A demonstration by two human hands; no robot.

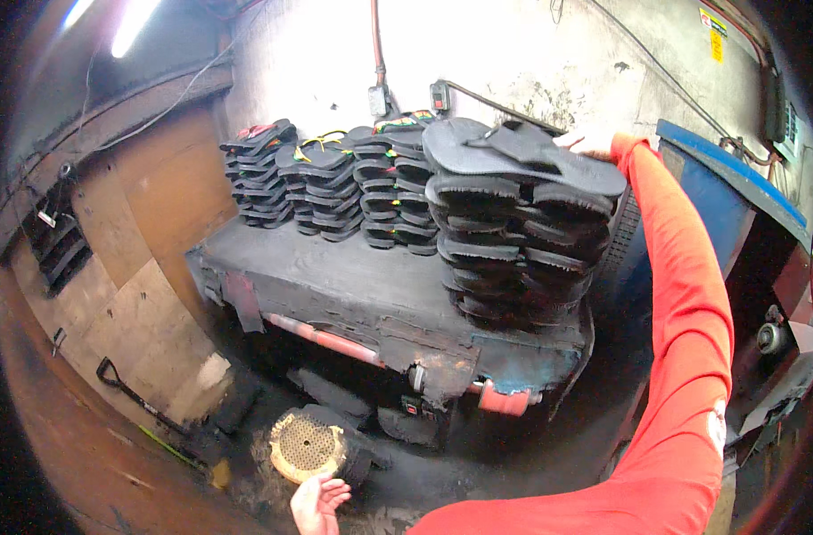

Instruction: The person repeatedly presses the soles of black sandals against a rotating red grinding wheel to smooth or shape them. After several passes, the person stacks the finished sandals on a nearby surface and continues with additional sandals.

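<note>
My right arm, in a red-orange sleeve, stretches to the tall near stack of black flip-flops (522,232). At its top, my right hand (592,143) closes on the far right edge of a black flip-flop (527,160) with a broad dark strap. That flip-flop partly hides the fingers. Low in the view, my left hand (320,504) is open and holds nothing, its fingers loosely bent and apart. It is just in front of a round yellow perforated stool seat (308,446).
A dark worn bench (326,267) carries the stacks; three shorter flip-flop stacks (322,187) line its back. A blue panel (701,205) stands right of the tall stack. A long-handled tool (143,401) leans at the left. Dark clutter lies under the bench.
</note>
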